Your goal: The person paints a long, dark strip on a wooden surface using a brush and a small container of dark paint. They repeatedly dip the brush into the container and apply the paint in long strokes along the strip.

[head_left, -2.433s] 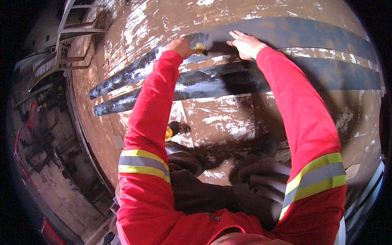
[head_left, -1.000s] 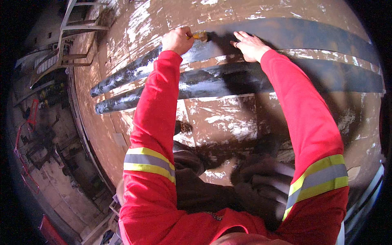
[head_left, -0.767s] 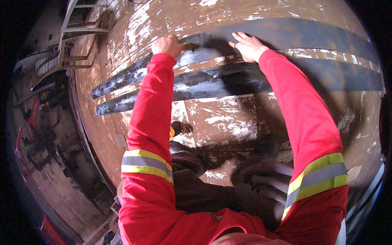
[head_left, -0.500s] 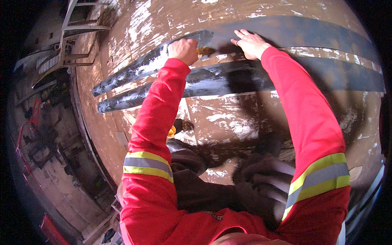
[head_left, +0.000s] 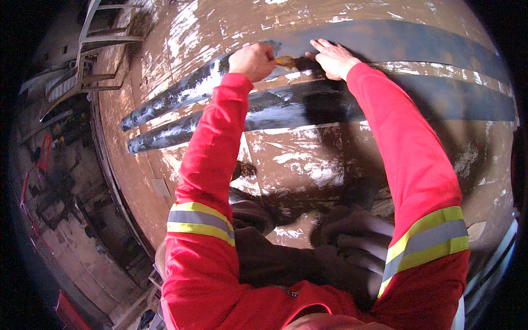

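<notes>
Two long grey-blue strips lie side by side across the brown surface: the far strip (head_left: 385,41) and the near strip (head_left: 440,98). Their left parts look black and glossy, the right parts duller. My left hand (head_left: 253,60) is closed over the far strip, around what looks like a paintbrush (head_left: 285,61) with a yellow-orange handle. Its dark end points toward my right hand and is partly lost in shadow. With fingers stretched out, my right hand (head_left: 334,59) rests at the far strip, near its middle.
Between my arms, a bristly brown thing (head_left: 247,169) shows beside my left sleeve. A pale metal frame (head_left: 83,41) stands at the far left. Beyond the brown surface's left edge (head_left: 113,170) lies a dark, cluttered area with a red frame (head_left: 44,151).
My left hand has shifted slightly right and farther away, showing more of the yellow-orange handle. My right hand has moved a little left. The view has shifted slightly.
</notes>
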A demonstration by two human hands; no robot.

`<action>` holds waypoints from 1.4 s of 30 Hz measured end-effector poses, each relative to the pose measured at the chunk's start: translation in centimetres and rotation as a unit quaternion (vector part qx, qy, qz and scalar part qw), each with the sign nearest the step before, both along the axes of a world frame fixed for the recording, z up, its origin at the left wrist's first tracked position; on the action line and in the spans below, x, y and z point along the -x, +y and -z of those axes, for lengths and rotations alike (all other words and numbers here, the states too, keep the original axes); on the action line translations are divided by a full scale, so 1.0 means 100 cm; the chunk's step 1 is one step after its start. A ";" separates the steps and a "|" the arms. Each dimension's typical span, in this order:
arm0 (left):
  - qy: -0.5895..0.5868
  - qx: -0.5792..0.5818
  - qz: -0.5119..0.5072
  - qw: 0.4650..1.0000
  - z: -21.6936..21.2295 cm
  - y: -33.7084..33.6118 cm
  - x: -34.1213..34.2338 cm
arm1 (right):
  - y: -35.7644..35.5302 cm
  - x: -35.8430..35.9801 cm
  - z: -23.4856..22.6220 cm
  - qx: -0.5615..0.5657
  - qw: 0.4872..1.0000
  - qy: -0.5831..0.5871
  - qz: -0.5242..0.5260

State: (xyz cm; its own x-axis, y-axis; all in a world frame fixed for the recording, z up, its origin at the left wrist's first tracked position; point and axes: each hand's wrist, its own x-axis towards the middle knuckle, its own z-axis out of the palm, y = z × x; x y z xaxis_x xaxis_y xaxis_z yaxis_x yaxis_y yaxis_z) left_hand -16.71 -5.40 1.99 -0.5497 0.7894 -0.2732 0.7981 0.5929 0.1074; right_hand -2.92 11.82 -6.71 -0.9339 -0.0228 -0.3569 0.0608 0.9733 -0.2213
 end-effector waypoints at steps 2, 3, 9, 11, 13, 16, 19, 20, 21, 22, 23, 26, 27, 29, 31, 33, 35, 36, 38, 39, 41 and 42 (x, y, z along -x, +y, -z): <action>0.059 0.088 -0.002 0.994 0.001 -0.014 0.016 | 0.005 -0.001 0.006 0.014 0.999 0.049 -0.001; 0.088 0.131 0.000 0.988 0.005 -0.025 0.026 | 0.010 -0.001 0.014 0.016 0.997 0.070 -0.004; 0.211 0.172 -0.034 0.962 -0.025 -0.030 0.062 | 0.032 -0.006 0.029 0.043 0.992 0.113 0.022; 0.190 0.158 -0.031 0.968 -0.015 -0.010 0.054 | 0.030 -0.006 0.023 0.092 0.989 0.108 0.050; 0.160 0.111 -0.013 0.981 0.008 0.020 0.045 | 0.024 -0.009 0.010 0.069 0.992 0.097 0.040; 0.091 0.012 -0.010 0.996 0.008 0.059 0.030 | 0.032 -0.010 0.014 0.058 0.993 0.093 0.047; 0.075 0.040 -0.042 0.996 -0.007 0.056 0.038 | 0.033 -0.001 -0.007 0.052 0.998 0.032 0.034; 0.091 0.080 -0.042 0.992 -0.004 0.041 0.049 | 0.032 0.005 -0.013 0.057 0.998 0.019 0.028; 0.131 0.119 -0.053 0.983 -0.004 0.021 0.061 | 0.030 0.012 -0.018 0.062 0.998 0.007 0.019; 0.168 0.153 -0.060 0.972 -0.004 0.004 0.075 | 0.032 0.019 -0.026 0.070 0.997 -0.043 0.016; 0.201 0.189 -0.070 0.959 -0.010 -0.014 0.084 | 0.031 0.024 -0.023 0.047 0.998 -0.049 0.005; 0.193 0.156 -0.081 0.965 -0.089 -0.090 0.089 | 0.017 0.053 -0.031 -0.020 0.989 -0.131 -0.059; 0.230 0.173 -0.085 0.954 -0.118 -0.113 0.085 | 0.014 0.056 -0.037 -0.028 0.989 -0.131 -0.060; 0.200 0.119 -0.023 0.972 -0.177 -0.155 0.068 | 0.006 0.064 -0.058 -0.064 0.984 -0.131 -0.099; 0.157 0.138 -0.038 0.977 -0.231 -0.179 0.036 | 0.004 0.065 -0.032 0.089 0.963 0.209 -0.142; 0.120 0.174 -0.101 0.972 -0.270 -0.220 -0.006 | -0.055 0.080 -0.083 0.298 0.923 0.175 -0.172; 0.094 0.168 -0.124 0.973 -0.274 -0.255 -0.043 | -0.111 0.089 -0.078 0.398 0.848 0.228 -0.266; 0.073 0.154 -0.133 0.976 -0.262 -0.278 -0.060 | -0.142 0.077 -0.095 0.423 0.836 0.228 -0.265; 0.080 0.146 -0.115 0.979 -0.220 -0.308 -0.094 | -0.208 0.041 -0.088 0.416 0.889 -0.021 -0.191; 0.082 0.132 -0.128 0.980 -0.204 -0.315 -0.104 | -0.222 0.023 -0.096 0.454 0.872 -0.010 -0.180; 0.069 0.112 -0.144 0.981 -0.162 -0.329 -0.110 | -0.262 -0.008 -0.051 0.418 0.878 0.101 -0.211; 0.067 0.110 -0.152 0.980 -0.144 -0.334 -0.110 | -0.280 -0.022 -0.025 0.374 0.898 0.125 -0.196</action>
State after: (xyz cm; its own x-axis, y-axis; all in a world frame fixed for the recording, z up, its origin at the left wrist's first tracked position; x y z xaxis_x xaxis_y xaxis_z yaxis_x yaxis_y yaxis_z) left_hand -5.70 -38.78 16.35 -0.7933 0.5131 -0.3278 0.5785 0.8030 -0.1431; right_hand -0.68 -16.13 -4.24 -0.8506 -0.5133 0.1141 -0.3958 0.4823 -0.7815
